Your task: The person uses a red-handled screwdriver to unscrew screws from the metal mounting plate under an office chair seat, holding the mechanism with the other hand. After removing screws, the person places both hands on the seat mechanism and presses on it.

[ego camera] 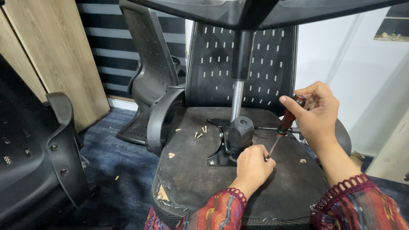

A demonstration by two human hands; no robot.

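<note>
At frame centre the chair underside (200, 170) shows matt, rough black board with torn edges, its mechanism plate (221, 158) dull black metal and gas-lift column (237, 100) polished steel; the screwdriver (286, 123) has a glossy dark-red plastic handle, the screws (200, 133) brassy metal, the upper-left panel (55, 51) pale wood-grain.

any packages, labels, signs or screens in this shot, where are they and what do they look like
None show: no package, label, sign or screen is in view.
What is there instead: an upturned black office chair seat with a black metal plate, loose brass-coloured screws, and a red-handled screwdriver in the right hand, its tip guided by the left hand.
</note>
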